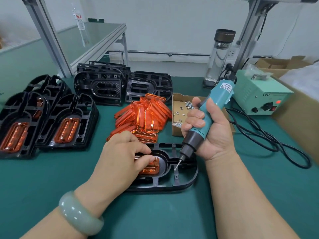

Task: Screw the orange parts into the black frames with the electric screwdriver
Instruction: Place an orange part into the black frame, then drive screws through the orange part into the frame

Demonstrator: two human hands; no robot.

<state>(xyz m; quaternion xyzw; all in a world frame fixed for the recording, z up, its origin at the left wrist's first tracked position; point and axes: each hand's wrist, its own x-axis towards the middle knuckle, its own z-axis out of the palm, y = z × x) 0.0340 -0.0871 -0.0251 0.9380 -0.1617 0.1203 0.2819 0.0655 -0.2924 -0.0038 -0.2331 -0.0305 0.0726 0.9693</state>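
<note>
Far left: two stacks of black moulded plastic frames with orange inserts already seated (65, 125). Silver screw heads show at the insert ends. All stand on the dark green matted counter (43, 183).

Lower left: pale green stone-look bangle (79, 214) on the left wrist.

Centre: left hand (124, 152), palm down, fingers curled over a clear orange ribbed plastic part (151, 167). Thumb and fingertips grip its upper left end. The part sits in the oval recess of a black oval plastic frame (183, 182) lying flat on the counter.

Upper centre: two stacks of empty black plastic frames (103, 85) side by side. Below them is a loose heap of clear orange plastic parts (143, 116), just behind the flat frame's far rim.

Right of the heap: shallow open cardboard box (176, 131) with small silver screws (188, 105) scattered inside.

Centre right: right hand (212, 133) clenched round a teal-and-black electric screwdriver (219, 92). The tool is tilted, bit pointing down and left. The bit tip is over the flat frame, just right of the gripped part; contact cannot be told.

Upper right: clear glass bottle with dark lid (219, 56), then a pale green metal power box (259, 95) with its red lamp lit. Black cable (276, 144) loops across the counter.

Right edge: brown cardboard carton (296, 109).
</note>
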